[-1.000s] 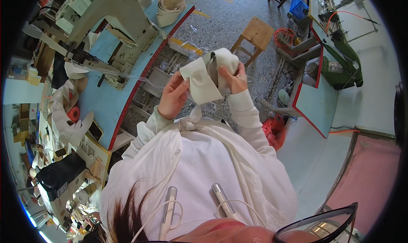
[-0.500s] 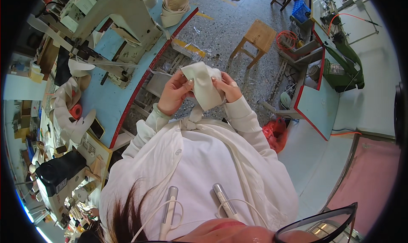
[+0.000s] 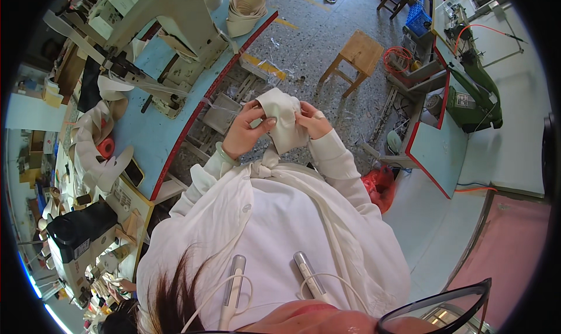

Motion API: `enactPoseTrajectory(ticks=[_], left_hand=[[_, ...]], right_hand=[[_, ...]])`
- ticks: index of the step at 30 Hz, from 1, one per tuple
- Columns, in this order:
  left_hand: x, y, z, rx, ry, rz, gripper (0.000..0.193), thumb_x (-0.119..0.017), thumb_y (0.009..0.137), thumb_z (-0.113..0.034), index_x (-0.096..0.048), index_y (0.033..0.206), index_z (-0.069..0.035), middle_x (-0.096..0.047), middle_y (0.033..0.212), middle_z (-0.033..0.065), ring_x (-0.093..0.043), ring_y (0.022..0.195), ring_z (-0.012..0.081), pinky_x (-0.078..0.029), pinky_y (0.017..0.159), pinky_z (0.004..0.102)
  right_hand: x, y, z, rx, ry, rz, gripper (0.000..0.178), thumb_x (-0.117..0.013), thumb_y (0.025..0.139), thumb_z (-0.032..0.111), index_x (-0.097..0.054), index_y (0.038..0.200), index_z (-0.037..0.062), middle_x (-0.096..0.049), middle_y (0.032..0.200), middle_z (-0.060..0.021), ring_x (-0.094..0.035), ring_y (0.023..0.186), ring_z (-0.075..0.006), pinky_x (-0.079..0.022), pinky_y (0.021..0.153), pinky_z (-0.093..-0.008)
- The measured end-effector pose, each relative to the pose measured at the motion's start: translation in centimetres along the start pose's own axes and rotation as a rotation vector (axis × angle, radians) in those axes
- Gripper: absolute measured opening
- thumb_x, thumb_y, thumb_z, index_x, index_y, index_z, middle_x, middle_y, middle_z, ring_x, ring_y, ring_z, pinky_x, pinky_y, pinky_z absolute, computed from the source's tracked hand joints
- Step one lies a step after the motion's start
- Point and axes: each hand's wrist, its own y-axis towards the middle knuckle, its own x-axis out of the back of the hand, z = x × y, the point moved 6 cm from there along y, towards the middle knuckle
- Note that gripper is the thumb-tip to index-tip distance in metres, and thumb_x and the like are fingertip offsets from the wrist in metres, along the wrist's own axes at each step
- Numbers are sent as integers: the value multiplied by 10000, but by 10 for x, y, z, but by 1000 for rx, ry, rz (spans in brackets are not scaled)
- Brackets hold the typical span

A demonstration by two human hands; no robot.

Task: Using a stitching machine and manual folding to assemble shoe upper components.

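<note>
In front of my waist I hold an off-white piece of soft sheet material, fabric or leather, which is bent and creased. My left hand grips its left edge, the thumb on the near face and the fingers partly behind. On the opposite side my right hand pinches it, with some fingertips hidden behind the folds. To my left, a sewing machine stands on a blue table with a red edge. Overlapping cream cut pieces trail along that table's left side.
Nested cream pieces stand at the table's far end. A phone and a red thread spool lie at left. Across the floor is a wooden stool. At right are a green machine and a red plastic bag.
My left thumb and fingers have shifted on the off-white piece, which is now more crumpled and turned. Its top edge has tilted. The right hand keeps its pinch; the view has shifted slightly.
</note>
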Motion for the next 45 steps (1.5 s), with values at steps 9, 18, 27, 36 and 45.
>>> enactPoseTrajectory(ticks=[9, 18, 27, 36, 45], left_hand=[[-1, -6, -10, 70, 181, -220, 235, -707, 811, -141, -667, 1012, -26, -620, 919, 72, -586, 779, 164, -459, 712, 273], [-6, -2, -29, -163, 132, -486, 216, -622, 845, -9, -628, 1061, -15, -637, 863, 115, -597, 699, 187, -465, 650, 270], [56, -80, 159, 401, 1291, 72, 388, -560, 869, -413, -664, 1016, -69, -668, 965, 100, -506, 1135, 268, -294, 949, 573], [12, 4, 72, 439, -287, -205, 604, -441, 918, -529, -448, 1340, -97, -486, 1337, 61, -425, 1254, 194, -330, 1020, 461], [-10, 56, 17, 310, -1500, 19, 636, -291, 942, -574, -379, 1377, -119, -489, 1325, 84, -505, 1189, 229, -443, 971, 383]], right_hand=[[-26, -6, 13, 244, -91, -104, 636, -772, 757, 228, -420, 1238, 5, -590, 1062, -72, -585, 928, -135, -484, 809, -274], [-3, 17, 19, 179, 419, -434, 506, -751, 764, 210, -496, 1142, -8, -607, 1034, -111, -625, 875, -180, -532, 742, -302], [54, 15, 75, 501, 181, -305, 436, -649, 865, 232, -459, 1210, 44, -571, 1135, -56, -539, 1048, -153, -403, 930, -310], [-6, -2, 118, 602, -70, -174, 648, -731, 765, 221, -392, 1281, 26, -521, 1205, -81, -500, 1098, -187, -365, 962, -324], [-85, 2, 102, 711, -1058, 195, 1023, -831, 536, 246, -310, 1380, -4, -577, 1124, -167, -567, 1004, -313, -355, 957, -409]])
